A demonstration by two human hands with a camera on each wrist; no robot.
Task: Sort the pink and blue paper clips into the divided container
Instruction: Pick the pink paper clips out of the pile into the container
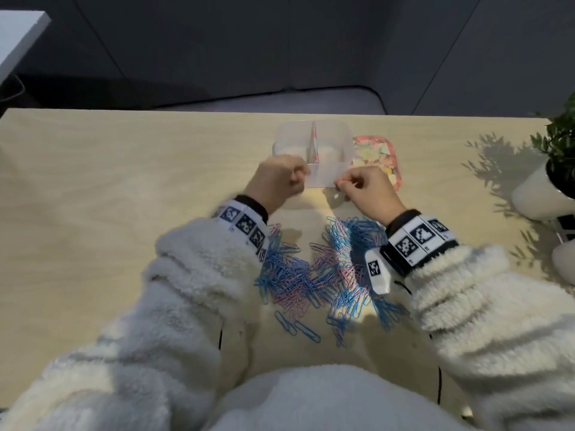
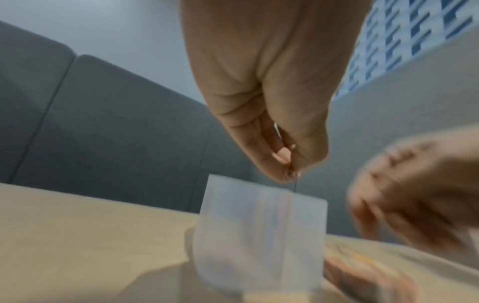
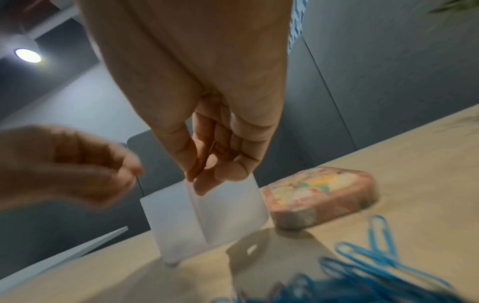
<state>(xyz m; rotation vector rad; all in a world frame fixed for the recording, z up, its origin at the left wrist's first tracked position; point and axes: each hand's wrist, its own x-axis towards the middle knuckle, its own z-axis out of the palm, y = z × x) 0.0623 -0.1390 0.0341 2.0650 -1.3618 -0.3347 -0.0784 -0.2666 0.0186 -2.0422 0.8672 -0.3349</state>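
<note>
A clear plastic container [image 1: 329,132] [image 2: 259,225] [image 3: 228,205] with a middle divider stands at the table's far side. My left hand [image 1: 300,175] [image 2: 290,172] hovers over its near left rim and pinches a thin paper clip [image 2: 295,185], seen edge-on, colour unclear. My right hand [image 1: 340,183] [image 3: 204,176] hovers over the near right rim, thumb and fingers pinched on another thin clip [image 3: 211,151]. A mixed pile of pink and blue clips [image 1: 311,272] lies between my wrists. Blue clips [image 3: 376,258] show below the right hand.
A pink patterned lid [image 1: 378,154] [image 3: 321,194] lies just right of the container. A potted plant in a white pot [image 1: 541,194] stands at the right edge, with another white object [image 1: 564,262] nearer me. The left half of the wooden table [image 1: 109,197] is bare.
</note>
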